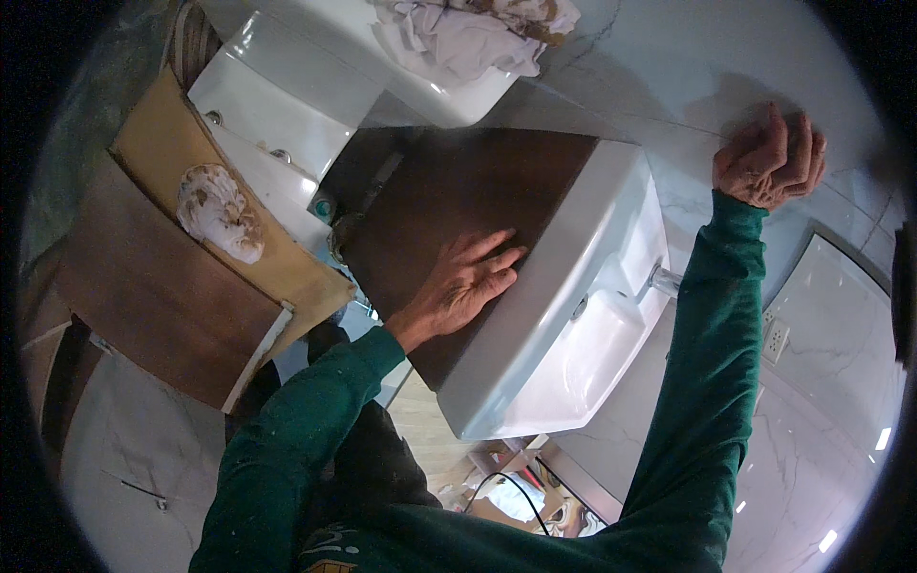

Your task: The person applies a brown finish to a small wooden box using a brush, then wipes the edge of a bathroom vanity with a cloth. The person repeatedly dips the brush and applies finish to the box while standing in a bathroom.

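Observation:
A white ceramic washbasin (544,310) sits on a dark brown wooden vanity cabinet (478,177), and both look tilted in the head view. My left hand (468,282) lies against the cabinet's brown face just below the basin's edge, fingers spread and holding nothing. A chrome tap (666,281) stands at the basin's wall side. Up at the right, my right hand (770,160) rests at the marble-patterned wall (659,91) beyond the basin. Its fingers are loosely bent and apart, with nothing seen in them.
At the left stands another brown cabinet (181,286) with a tan surface (158,134) bearing a crumpled white cloth (220,212). White ceramic fixtures (287,81) lie behind it, with a stained cloth (458,38) on one. A wall socket (776,339) is at the right.

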A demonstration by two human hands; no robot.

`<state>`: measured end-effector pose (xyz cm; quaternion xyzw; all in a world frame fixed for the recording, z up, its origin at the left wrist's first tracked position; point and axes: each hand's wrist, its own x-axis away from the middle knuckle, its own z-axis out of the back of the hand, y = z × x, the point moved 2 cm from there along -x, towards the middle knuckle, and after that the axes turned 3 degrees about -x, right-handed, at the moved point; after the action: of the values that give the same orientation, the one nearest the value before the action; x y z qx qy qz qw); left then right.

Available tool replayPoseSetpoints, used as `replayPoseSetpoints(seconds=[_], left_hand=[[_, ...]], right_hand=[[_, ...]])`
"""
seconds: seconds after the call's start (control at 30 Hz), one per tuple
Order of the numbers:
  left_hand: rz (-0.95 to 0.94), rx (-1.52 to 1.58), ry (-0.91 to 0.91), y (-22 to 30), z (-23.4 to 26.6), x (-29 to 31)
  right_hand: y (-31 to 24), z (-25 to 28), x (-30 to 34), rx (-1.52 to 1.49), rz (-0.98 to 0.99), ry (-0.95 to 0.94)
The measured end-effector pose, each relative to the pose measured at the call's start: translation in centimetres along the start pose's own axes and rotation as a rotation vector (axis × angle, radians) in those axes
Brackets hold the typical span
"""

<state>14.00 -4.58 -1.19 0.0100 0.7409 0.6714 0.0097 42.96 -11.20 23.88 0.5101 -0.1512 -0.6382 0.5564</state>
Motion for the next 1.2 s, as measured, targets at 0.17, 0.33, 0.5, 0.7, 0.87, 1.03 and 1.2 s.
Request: replayPoseSetpoints(seconds=[0.17, 0.33, 0.5, 0.7, 0.87, 1.03, 1.2], left_hand=[[0.045, 0.058, 0.002, -0.7, -0.3, 3.8], [0.212, 0.313, 0.118, -1.4, -0.1, 6.1], [0.24, -0.022, 0.213, -2.0, -0.6, 4.5], [0.243, 0.029, 0.225, -2.7, -1.6, 1.2], [0.271, 0.013, 0.227, -2.5, -2.0, -2.4], [0.279, 0.009, 0.281, -2.6, -2.1, -4.6], [0.28, 0.127, 0.301, -3.2, -2.1, -2.8]], right_hand=[[0.3, -0.2, -0.1, 0.003, 0.047, -0.001], [0.5, -0.3, -0.2, -0.004, 0.062, -0.007], [0.6, -0.1, -0.2, 0.042, 0.097, -0.015], [0.3, -0.4, -0.5, 0.027, 0.12, 0.009], [0.0, -0.3, -0.8, 0.046, 0.123, -0.014], [-0.2, -0.1, -0.9, 0.032, 0.131, -0.008], [-0.2, 0.0, -0.8, 0.069, 0.139, -0.016]])
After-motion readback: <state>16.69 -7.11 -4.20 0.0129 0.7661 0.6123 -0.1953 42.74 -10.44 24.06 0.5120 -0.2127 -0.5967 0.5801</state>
